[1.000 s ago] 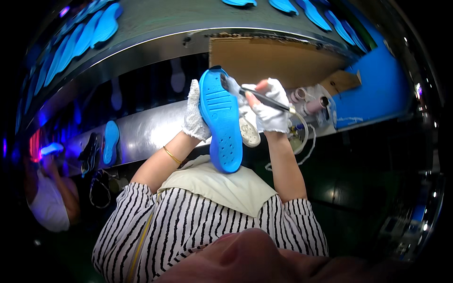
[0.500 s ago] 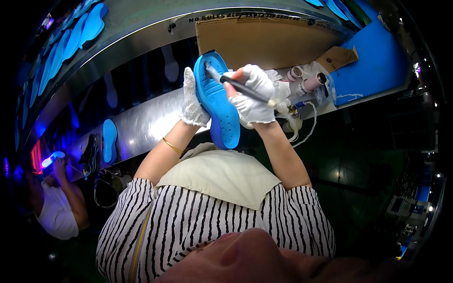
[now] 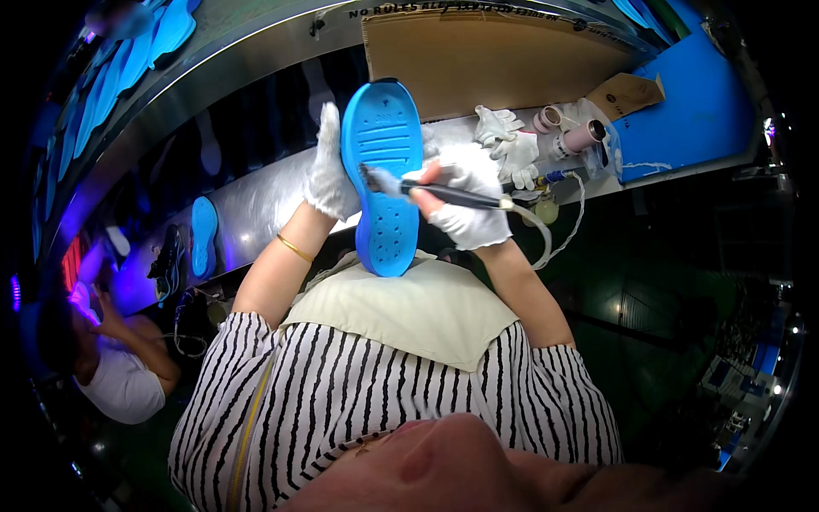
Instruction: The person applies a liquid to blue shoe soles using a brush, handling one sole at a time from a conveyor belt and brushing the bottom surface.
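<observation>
My left hand (image 3: 331, 175), in a white knit glove, grips a bright blue shoe sole (image 3: 388, 235) by its left edge. The sole stands lengthwise, inner face toward me, its lower end close to my apron. Ridges and small holes show on that face. In my right hand (image 3: 471, 188), gloved with bare fingertips showing, is a brush (image 3: 448, 195) with a black handle and a pale tube at its rear end. Its bristles, slightly blurred, rest at the left middle of the sole. My left fingers behind the sole are hidden.
On the metal bench lie white gloves (image 3: 503, 132), pinkish spools (image 3: 583, 138) and a blue board (image 3: 682, 111). A cardboard sheet (image 3: 503, 68) stands behind. Another blue sole (image 3: 204, 235) lies left, near a dark shoe (image 3: 166, 264). A co-worker (image 3: 124, 367) sits at far left.
The brush has moved from the sole's upper end down to its middle. My left hand has turned the sole more upright and toward me. The co-worker's arm has shifted.
</observation>
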The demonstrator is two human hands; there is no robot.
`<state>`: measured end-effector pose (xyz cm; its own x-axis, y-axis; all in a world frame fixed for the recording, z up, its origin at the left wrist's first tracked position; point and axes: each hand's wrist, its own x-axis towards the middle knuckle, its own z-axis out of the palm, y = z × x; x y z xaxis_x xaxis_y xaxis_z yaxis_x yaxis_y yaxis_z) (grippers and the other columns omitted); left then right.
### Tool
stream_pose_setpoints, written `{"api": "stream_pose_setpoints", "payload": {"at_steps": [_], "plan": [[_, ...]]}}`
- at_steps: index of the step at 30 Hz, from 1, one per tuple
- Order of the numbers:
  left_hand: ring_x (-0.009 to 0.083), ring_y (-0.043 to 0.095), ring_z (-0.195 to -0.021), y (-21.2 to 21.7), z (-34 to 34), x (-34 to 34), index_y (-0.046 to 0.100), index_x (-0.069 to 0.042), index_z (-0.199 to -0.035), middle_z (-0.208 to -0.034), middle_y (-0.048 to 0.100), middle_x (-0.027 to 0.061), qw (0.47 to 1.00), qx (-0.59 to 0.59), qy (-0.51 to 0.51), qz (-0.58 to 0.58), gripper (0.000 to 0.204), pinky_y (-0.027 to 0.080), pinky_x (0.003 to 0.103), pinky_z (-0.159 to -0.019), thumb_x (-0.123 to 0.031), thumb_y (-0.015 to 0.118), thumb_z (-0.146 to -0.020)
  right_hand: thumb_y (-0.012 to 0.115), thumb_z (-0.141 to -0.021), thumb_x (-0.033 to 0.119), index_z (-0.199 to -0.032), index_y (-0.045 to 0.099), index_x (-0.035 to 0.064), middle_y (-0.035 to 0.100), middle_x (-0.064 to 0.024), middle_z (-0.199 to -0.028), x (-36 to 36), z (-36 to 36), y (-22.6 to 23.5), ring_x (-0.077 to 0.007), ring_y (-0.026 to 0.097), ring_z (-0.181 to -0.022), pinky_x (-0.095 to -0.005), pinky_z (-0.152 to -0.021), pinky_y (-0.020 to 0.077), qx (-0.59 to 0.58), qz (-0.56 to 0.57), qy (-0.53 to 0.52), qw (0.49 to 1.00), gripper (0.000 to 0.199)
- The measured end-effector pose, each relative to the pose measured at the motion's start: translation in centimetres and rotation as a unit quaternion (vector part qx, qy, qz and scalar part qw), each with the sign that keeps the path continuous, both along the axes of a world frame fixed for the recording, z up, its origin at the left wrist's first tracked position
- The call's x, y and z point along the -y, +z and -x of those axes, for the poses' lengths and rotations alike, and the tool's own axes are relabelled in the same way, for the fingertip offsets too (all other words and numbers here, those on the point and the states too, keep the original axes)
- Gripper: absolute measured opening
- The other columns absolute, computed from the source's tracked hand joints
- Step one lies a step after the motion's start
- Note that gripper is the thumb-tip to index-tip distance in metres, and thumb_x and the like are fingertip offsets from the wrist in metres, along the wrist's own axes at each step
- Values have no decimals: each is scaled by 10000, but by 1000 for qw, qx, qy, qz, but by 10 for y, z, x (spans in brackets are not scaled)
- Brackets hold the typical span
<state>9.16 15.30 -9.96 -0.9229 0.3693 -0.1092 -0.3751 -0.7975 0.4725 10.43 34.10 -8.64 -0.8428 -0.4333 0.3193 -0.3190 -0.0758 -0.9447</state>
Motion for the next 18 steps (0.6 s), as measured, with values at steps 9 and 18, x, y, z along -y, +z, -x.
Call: {"api": "stream_pose_setpoints", "payload": {"at_steps": [9, 18], "plan": [[315, 537, -1119, -30, -8, -12, 340, -79, -1371, -1268, 503, 173, 995, -13, -2, 97, 1002, 474, 483, -923, -827, 351, -704, 682, -767, -22, -883, 589, 10, 657, -103, -858, -6, -9, -3, -123, 620, -720, -251, -689, 506, 30, 70, 3, 997, 153], [337, 567, -1057, -10, 30, -8, 370, -47, -1332, -1232, 537, 167, 980, -118, 39, -154, 1154, 462, 496, -922, -905, 384, -560, 711, -710, -74, -841, 637, 33, 676, -120, -835, 10, 7, 16, -131, 637, -659, -248, -608, 512, -95, 41, 25, 994, 185]]}}
